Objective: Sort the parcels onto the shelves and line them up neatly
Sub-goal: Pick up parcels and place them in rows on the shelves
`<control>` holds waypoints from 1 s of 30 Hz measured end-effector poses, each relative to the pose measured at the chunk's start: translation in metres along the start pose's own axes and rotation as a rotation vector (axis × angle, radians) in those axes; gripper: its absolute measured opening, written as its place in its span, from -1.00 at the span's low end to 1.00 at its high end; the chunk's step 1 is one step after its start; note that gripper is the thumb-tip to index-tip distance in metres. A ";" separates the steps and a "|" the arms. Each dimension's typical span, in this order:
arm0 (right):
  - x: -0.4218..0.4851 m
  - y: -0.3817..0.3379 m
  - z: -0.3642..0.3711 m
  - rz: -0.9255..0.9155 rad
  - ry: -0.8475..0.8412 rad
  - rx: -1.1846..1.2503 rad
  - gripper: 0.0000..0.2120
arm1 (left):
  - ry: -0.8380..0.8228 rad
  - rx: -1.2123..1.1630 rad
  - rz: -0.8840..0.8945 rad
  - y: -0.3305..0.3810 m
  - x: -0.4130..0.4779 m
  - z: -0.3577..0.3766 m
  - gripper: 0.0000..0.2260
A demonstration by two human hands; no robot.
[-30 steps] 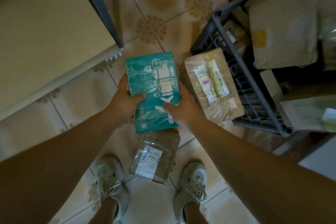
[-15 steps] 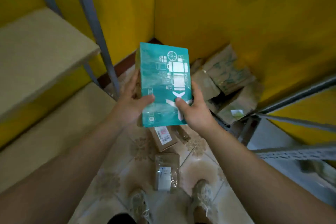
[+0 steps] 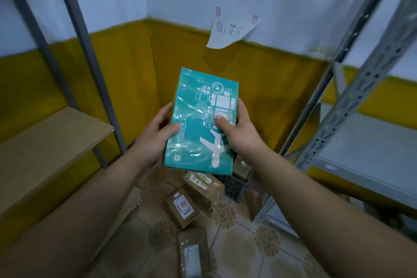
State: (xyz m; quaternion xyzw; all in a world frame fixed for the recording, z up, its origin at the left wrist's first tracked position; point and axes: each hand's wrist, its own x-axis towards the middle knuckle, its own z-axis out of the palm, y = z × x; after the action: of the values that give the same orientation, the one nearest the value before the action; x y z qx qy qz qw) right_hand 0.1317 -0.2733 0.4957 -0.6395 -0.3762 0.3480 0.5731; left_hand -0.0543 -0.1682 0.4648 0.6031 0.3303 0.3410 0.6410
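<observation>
Now both hands — left hand (image 3: 155, 140), right hand (image 3: 239, 133) — grip the teal parcel (image 3: 200, 119).

Wooden shelf (image 3: 45, 142) left, grey shelf (image 3: 372, 142) right, steel posts (image 3: 90, 63) at their edges, parcels (image 3: 182, 207) on floor between.

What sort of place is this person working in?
Probably a small parcel storeroom or courier depot: metal shelving racks stand on both sides, brown parcels lie on the tiled floor, and the left hand and right hand grip a teal parcel.
</observation>
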 end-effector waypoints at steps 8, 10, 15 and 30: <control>-0.081 -0.029 -0.054 0.063 0.112 -0.422 -0.20 | 0.055 0.192 0.009 0.043 -0.060 0.081 -0.51; -0.091 -0.040 -0.060 0.089 0.148 -0.400 -0.13 | 0.030 0.196 0.029 0.054 -0.067 0.091 -0.20; -0.109 -0.065 -0.063 0.043 0.213 -0.354 -0.05 | -0.098 0.142 0.114 0.079 -0.080 0.096 -0.24; -0.143 -0.041 -0.028 0.034 0.470 0.093 -0.68 | -0.557 0.238 0.111 0.071 -0.104 0.072 -0.24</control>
State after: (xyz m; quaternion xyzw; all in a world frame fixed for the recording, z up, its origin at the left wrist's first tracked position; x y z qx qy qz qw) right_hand 0.0851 -0.4096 0.5416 -0.6822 -0.2051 0.2160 0.6677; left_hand -0.0541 -0.2920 0.5405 0.7612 0.1460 0.1559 0.6124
